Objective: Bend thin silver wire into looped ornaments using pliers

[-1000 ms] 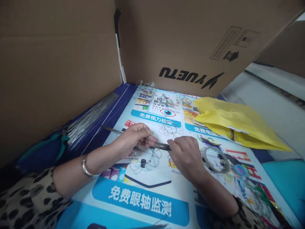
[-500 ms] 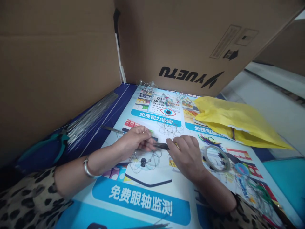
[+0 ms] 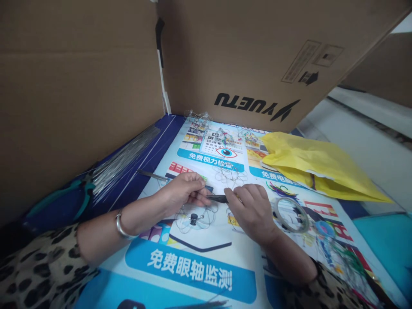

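My right hand (image 3: 251, 210) is wrapped round a dark, narrow-tipped tool (image 3: 219, 198), which points left toward my left hand. My left hand (image 3: 189, 191) is closed in a pinch at the tool's tip; what lies between its fingers is too small to make out. Just below the hands, a bent-wire shape (image 3: 196, 219) with a dark centre lies on the printed sheet (image 3: 238, 257). Another looped wire piece (image 3: 230, 174) rests above them. A thin metal tool (image 3: 152, 175) lies to the left of my left hand.
Cardboard walls (image 3: 80, 86) stand at the left and back. Straight wires (image 3: 124, 159) and teal-handled pliers (image 3: 86, 195) lie at the left. On the right are a yellow bag (image 3: 315, 161), a tape roll (image 3: 291, 214), coloured wires (image 3: 281, 191) and a teal item (image 3: 386, 244).
The view has shifted slightly. Both hands keep nearly the same pose, with the tool's tip still at my left fingers.
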`<state>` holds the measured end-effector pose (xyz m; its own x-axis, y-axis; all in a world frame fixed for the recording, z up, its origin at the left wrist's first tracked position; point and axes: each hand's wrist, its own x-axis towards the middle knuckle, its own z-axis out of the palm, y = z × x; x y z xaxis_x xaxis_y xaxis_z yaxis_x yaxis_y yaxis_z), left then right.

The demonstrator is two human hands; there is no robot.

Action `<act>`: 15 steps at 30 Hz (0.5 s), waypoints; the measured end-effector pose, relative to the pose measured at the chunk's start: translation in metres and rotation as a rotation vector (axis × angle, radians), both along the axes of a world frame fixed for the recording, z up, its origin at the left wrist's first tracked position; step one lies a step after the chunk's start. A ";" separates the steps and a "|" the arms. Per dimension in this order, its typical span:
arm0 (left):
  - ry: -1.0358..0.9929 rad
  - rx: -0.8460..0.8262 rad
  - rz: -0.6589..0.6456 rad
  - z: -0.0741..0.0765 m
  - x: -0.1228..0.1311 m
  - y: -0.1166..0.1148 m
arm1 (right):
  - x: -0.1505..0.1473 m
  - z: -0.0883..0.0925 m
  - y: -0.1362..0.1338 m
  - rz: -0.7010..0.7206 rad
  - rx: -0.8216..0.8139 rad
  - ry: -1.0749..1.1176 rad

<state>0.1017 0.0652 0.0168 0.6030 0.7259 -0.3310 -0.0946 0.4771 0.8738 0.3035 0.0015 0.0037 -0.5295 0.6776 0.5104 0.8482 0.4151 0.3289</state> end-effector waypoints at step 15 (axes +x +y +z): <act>0.528 1.117 -0.130 0.022 0.001 0.016 | -0.004 0.015 0.012 -0.127 -0.608 0.268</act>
